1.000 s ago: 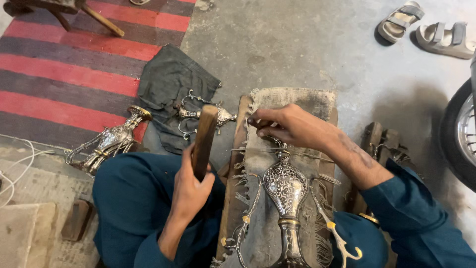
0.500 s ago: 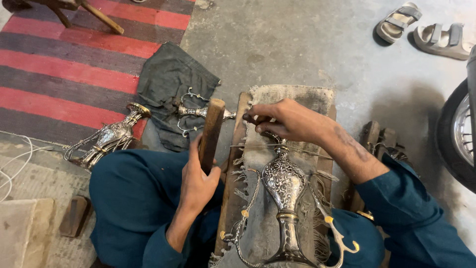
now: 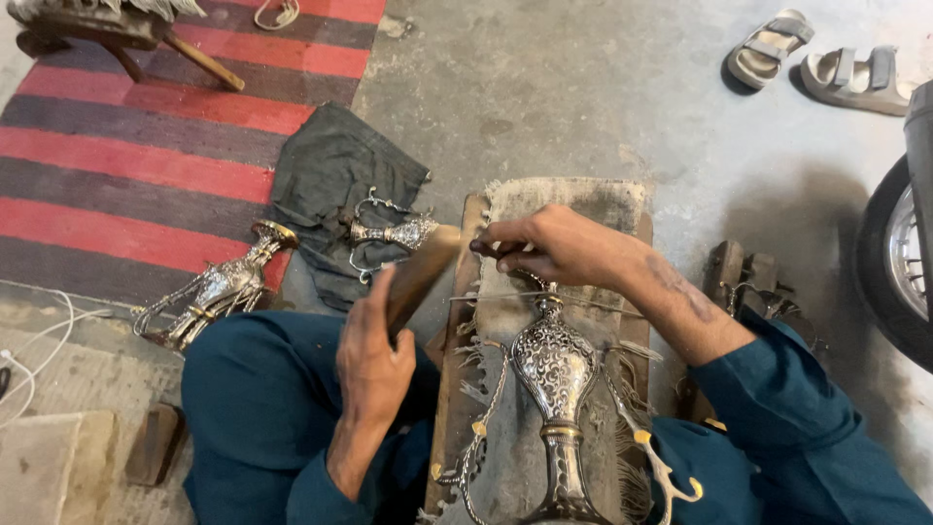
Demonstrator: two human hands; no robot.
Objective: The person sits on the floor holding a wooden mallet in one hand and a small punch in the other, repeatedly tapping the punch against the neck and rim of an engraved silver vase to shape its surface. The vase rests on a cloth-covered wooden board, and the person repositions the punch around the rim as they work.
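Striped rug (image 3: 126,146) covers the floor at upper left; a dark cloth (image 3: 330,185) lies at its edge. A frayed mat (image 3: 583,204) over a wooden board carries an engraved silver jug (image 3: 556,369), neck pointing away from the person. Second jug (image 3: 219,289) lies on the floor beside the left knee. Left hand (image 3: 369,365), grip closed around a wooden mallet (image 3: 420,277). Right hand (image 3: 549,248), grip pinching a thin tool (image 3: 483,246) just above the jug's neck. Two sandals (image 3: 816,63) lie well apart.

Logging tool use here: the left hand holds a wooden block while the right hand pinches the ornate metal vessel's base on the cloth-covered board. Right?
Not quite. The head view shows the right hand pinching at the ornate metal vessel's narrow top end, not its base. The left hand does hold the wooden block.
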